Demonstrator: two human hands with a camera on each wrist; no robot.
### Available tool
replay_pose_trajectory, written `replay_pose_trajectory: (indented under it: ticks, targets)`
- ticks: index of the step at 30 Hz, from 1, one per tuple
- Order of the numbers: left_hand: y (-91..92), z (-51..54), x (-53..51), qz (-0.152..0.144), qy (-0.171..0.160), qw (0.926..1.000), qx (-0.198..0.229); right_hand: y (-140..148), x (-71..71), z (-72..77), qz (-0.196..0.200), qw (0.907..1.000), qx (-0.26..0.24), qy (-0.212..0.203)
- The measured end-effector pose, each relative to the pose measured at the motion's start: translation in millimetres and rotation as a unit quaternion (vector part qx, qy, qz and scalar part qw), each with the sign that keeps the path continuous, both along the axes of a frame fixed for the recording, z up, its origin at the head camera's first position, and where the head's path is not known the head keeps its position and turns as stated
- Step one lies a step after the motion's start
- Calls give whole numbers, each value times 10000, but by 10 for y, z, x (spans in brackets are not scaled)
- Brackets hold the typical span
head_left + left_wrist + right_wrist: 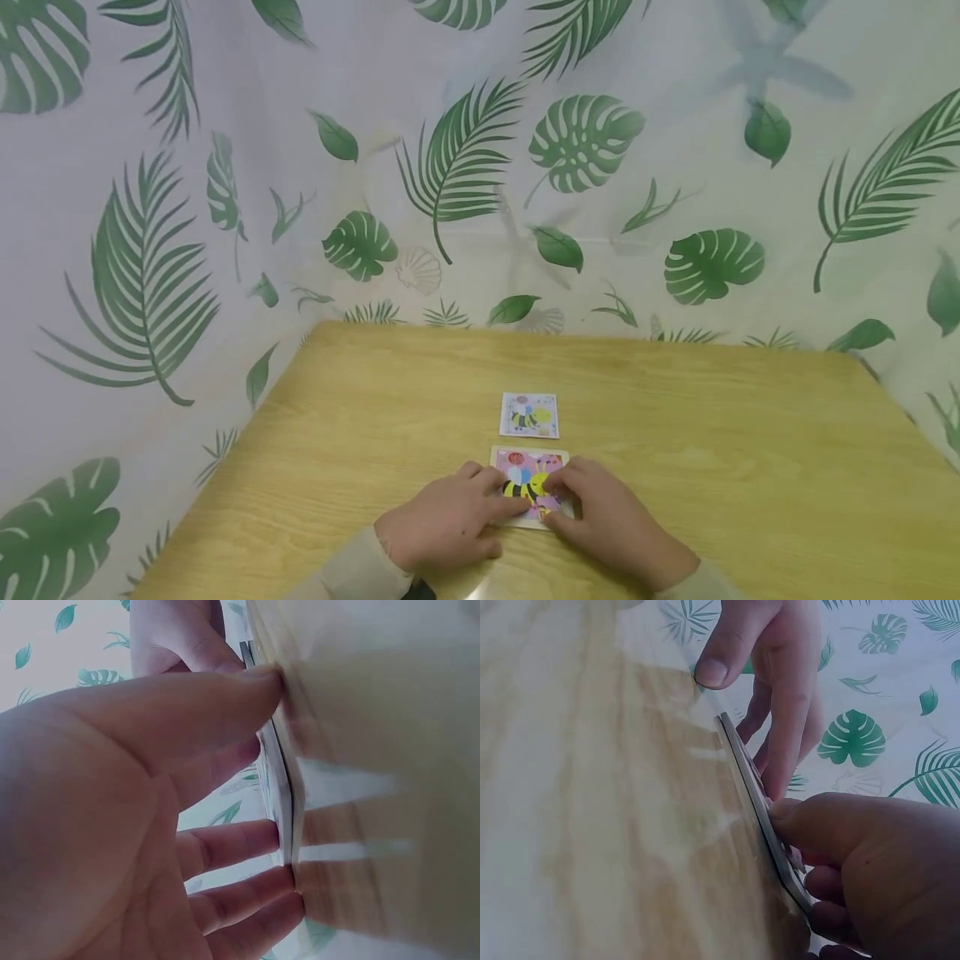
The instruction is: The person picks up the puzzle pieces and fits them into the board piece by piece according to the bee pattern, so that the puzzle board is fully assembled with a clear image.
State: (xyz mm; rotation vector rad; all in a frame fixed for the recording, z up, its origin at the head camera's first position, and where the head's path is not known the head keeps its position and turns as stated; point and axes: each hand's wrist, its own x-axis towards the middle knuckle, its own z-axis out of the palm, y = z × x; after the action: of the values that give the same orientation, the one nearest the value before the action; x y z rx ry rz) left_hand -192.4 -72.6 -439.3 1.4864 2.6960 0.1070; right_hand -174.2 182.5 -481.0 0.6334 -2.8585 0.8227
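A bee picture puzzle (517, 458) in a pale frame lies flat on the table. My left hand (456, 515) reaches over its left side, index finger extended across the picture; in the left wrist view the other fingertips (262, 835) are at the board's edge. My right hand (611, 517) is at the puzzle's right side, fingers bent and thumb low on the picture. Between that thumb and fingers, the right wrist view shows a small flat puzzle piece (795, 859) tilted off the board, partly hidden. Both hands cover parts of the picture.
Just beyond the puzzle lies a square card (529, 415) with a matching bee picture. The wooden table (360, 400) meets a leaf-printed cloth (465, 275) at its back and left. A dark band (418, 590) shows at the left wrist.
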Motion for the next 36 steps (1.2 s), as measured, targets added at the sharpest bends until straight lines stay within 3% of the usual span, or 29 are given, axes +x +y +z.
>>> replay_pose_trajectory:
  ticks: [14,20,27,36]
  targets:
    - [34,25,-12,119,-15,9999,-122,47,-23,42,-63,9994,-5,-339]
    - [47,53,-13,69,-21,10000,-60,28,-24,99,-350,9980,-26,-530]
    - [116,72,29,295,-257,9989,-266,3,7,152,-656,9958,-37,-634]
    - [130,62,101,495,-385,9972,-411,-39,54,102,-583,9967,113,-560]
